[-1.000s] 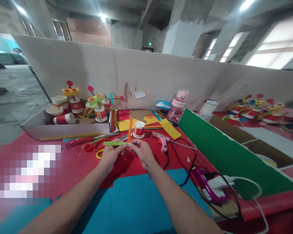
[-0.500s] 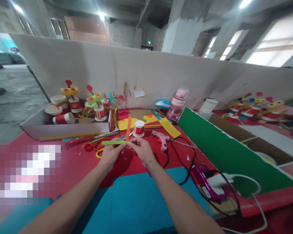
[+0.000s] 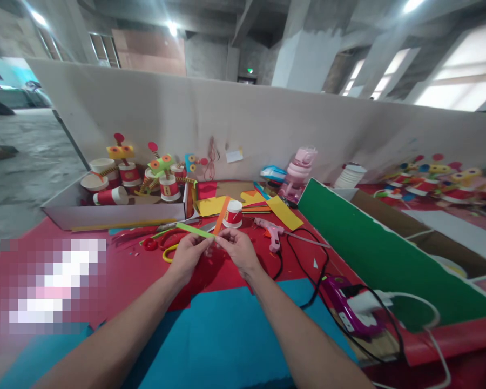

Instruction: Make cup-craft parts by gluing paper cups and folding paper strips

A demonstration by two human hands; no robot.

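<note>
A pale board (image 3: 166,119) stands across the back of the red table (image 3: 137,286), with a green-sided box (image 3: 356,248) slanting along the right. A blue sheet (image 3: 230,335) lies nearest the person, below both forearms, which reach in from the lower corners and converge toward the middle. The left hand (image 3: 187,256) and right hand (image 3: 240,252) meet above the table, palms turned inward and fingers curled, their thumbs and forefingers pinched tip to tip. Beyond the right hand, a pink glue gun (image 3: 274,236) lies to the right and a red-and-white paper cup (image 3: 233,214) stands upright, near the fingers. Between the hands are two narrow paper strips. The green strip (image 3: 195,230) is gripped by both hands near its right end; its long axis runs up and leftward, its free end pointing over the left hand toward the far left. The orange strip (image 3: 222,214) meets it at the fingertips and points away from the person, leaning right, its far end beside the cup's left edge. The fingertips cover the place where the strips join, so how they overlap there is hard to make out. Both forearms are cut off by the lower edge.
</note>
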